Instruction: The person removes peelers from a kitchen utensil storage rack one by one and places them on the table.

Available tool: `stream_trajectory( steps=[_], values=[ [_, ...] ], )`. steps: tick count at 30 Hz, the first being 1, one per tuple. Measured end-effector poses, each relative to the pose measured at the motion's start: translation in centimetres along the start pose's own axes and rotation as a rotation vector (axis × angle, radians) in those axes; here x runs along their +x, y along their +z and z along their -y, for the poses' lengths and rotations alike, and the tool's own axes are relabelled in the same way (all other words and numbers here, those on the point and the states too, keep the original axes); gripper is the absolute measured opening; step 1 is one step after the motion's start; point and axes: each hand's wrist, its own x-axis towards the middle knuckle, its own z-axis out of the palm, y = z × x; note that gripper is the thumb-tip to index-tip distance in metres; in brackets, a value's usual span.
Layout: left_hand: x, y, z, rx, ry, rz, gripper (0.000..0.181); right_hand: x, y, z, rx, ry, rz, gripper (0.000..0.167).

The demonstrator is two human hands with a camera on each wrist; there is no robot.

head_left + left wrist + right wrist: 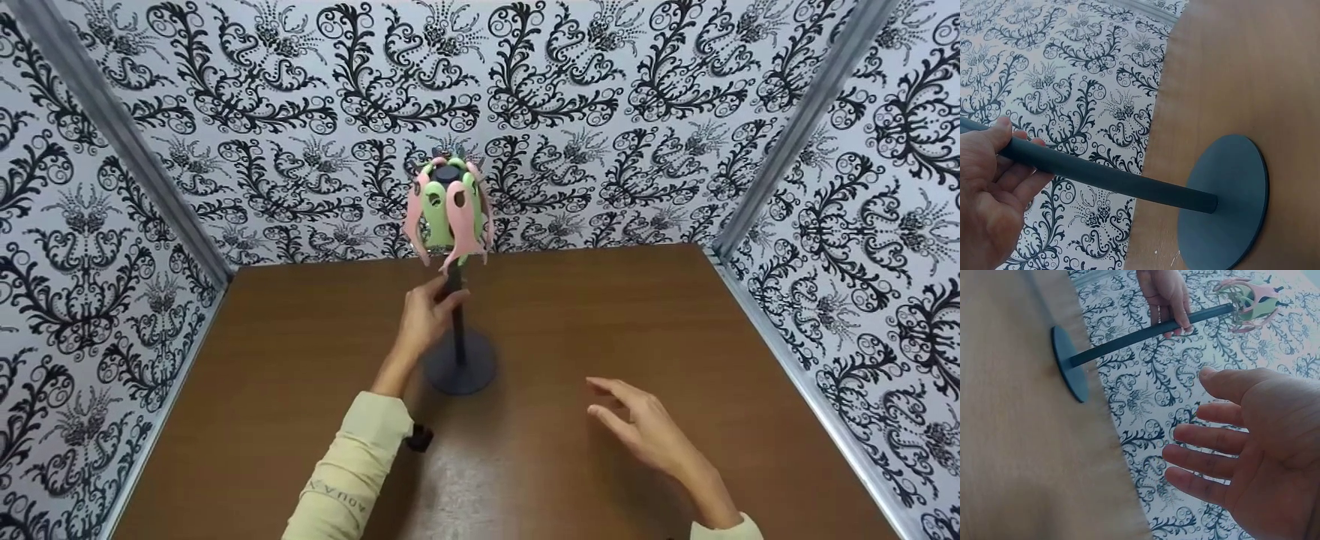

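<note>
A black stand [460, 330] with a round flat base [1230, 169] stands upright on the brown table. Around its top hang several pink pieces [463, 217] and green pieces [436, 217], flat and curved, each with a hole near its upper end. My left hand [424, 319] grips the stand's pole just below these pieces, thumb on the near side and fingers around the back. To the right of the stand, my right hand [652, 431] hovers apart from it with fingers extended, holding nothing; its palm [1275, 478] shows in the right wrist view.
Patterned black-and-white walls [525, 112] enclose the brown tabletop [315, 322] at the back and both sides. Metal strips [787, 382] run along the table's side edges. A small black object [419, 438] sits beside the left sleeve.
</note>
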Motion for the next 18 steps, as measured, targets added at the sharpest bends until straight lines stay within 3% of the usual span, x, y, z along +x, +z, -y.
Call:
stream_trajectory(
  steps=[18],
  values=[
    [-3.1,-1.2,-0.9,-0.031,0.014,0.027,0.016,1.0,-0.8,1.5,-0.055,-0.053,-0.024,0.037]
  ],
)
